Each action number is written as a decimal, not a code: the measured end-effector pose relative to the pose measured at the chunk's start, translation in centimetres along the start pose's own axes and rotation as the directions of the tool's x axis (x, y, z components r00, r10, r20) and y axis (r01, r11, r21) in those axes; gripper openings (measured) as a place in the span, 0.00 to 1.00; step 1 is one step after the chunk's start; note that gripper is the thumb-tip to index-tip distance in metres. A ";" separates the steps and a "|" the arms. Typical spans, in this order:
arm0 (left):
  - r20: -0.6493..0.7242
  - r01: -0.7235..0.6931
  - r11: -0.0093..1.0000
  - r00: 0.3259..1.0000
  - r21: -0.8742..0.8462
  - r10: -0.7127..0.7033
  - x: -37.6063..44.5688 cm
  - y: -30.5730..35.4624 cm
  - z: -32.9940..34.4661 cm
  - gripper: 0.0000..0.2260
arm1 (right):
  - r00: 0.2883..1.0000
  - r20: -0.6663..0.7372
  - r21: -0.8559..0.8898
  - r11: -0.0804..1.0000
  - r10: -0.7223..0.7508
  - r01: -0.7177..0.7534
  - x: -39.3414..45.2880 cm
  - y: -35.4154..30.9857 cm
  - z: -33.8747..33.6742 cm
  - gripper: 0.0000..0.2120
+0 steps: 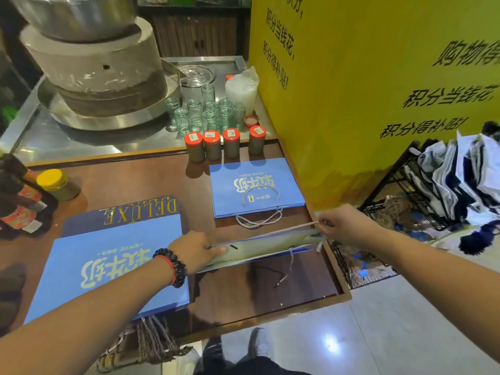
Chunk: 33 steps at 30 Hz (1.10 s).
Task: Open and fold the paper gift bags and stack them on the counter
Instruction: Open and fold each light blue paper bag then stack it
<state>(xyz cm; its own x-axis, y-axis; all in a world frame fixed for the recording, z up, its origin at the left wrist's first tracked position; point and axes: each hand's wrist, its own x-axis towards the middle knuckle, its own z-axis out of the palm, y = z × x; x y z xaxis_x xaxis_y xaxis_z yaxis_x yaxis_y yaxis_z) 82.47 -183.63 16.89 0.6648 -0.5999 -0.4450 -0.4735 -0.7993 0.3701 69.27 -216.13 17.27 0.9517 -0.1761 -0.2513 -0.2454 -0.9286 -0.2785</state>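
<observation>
We hold one blue bag edge-up between us over the counter: our left hand grips its mouth end, while our right hand pinches the cord handle, likely to pull the bag open. Two stacks of flat bags wait: a large stack by our left arm and a small stack farther back.

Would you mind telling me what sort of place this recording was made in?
Probably a shop counter: a yellow promotional sign with printed Chinese text, four labelled red-lidded jars in a row, and flat blue paper gift bags on the brown wooden counter.
</observation>
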 end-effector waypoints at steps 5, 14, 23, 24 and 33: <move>0.049 -0.021 0.996 0.999 0.081 0.017 1.0 -1.9 1.0 0.24 | 0.995 -0.095 0.053 0.998 0.040 -0.035 1.4 1.3 -1.3 0.10; 0.100 -0.072 0.996 0.993 0.044 0.068 1.5 -3.8 1.5 0.24 | 0.984 0.099 0.514 0.840 0.146 -0.176 3.0 -4.8 0.6 0.07; 0.034 -0.008 0.981 0.999 0.193 0.002 2.7 -2.3 0.9 0.19 | 0.995 0.028 0.357 0.930 -0.099 0.082 3.6 -7.4 2.9 0.07; 0.029 -0.001 0.980 1.000 0.199 -0.005 2.9 -2.3 0.8 0.19 | 0.994 0.021 0.349 0.933 -0.105 0.091 3.6 -7.4 3.0 0.07; -0.065 0.059 0.974 0.997 0.220 -0.046 4.0 -1.0 1.0 0.14 | 0.962 -0.127 0.286 0.919 -0.242 0.269 2.9 -5.8 4.4 0.07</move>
<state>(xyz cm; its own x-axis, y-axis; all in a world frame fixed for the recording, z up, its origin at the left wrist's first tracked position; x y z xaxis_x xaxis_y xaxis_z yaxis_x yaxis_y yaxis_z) 84.99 -185.28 13.96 0.7218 -0.5591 -0.4080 -0.5488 -0.8215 0.1548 72.61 -209.84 14.08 0.9983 0.0141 -0.0565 -0.0219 -0.8077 -0.5892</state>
